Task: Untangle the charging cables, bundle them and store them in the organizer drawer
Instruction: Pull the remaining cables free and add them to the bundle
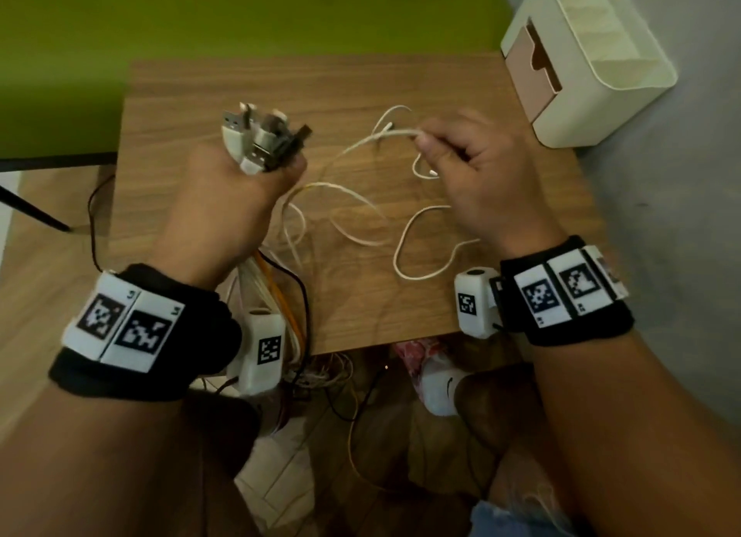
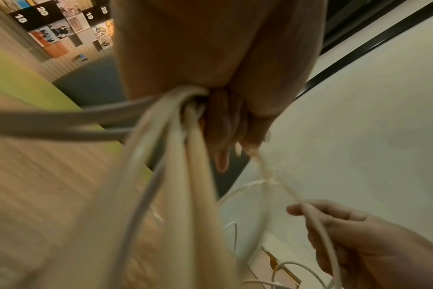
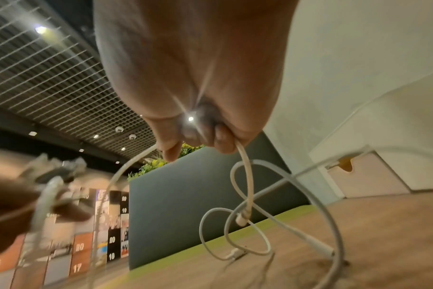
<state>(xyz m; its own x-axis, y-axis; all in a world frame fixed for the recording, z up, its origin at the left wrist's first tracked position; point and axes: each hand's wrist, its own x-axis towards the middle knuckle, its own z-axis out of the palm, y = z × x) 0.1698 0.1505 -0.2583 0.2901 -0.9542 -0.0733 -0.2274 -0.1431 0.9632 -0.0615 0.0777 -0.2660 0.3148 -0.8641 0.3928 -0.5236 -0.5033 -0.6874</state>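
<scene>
Clenched in the left hand [image 1: 240, 183] was a bunch of charging cables [image 1: 262, 139], white, black and orange, their USB plugs sticking up out of the fist above the near-left part of the small wooden table [image 1: 401, 304]; the cords ran down past the wrist and hung over the table's near edge toward the floor. From the left wrist view the same hand [image 2: 220, 64] closed its curled fingers [image 2: 223, 133] round the gathered cords [image 2: 181, 156]. To the right, the right hand [image 1: 477, 175] pinched a thin white cable [image 1: 377, 135] between thumb and curled fingers, held just above the table top and stretched leftward toward the bunch. In the right wrist view this hand [image 3: 200, 97] gripped the white cable [image 3: 247, 176], which dropped in loose loops with a plug end lying on the wood. More white loops [image 1: 421, 247] lay on the table near the right wrist. At the table's far right corner stood a cream plastic desk organizer [image 1: 601, 75] with a pale pink drawer [image 1: 525, 67] in its left face; the drawer looked closed.
</scene>
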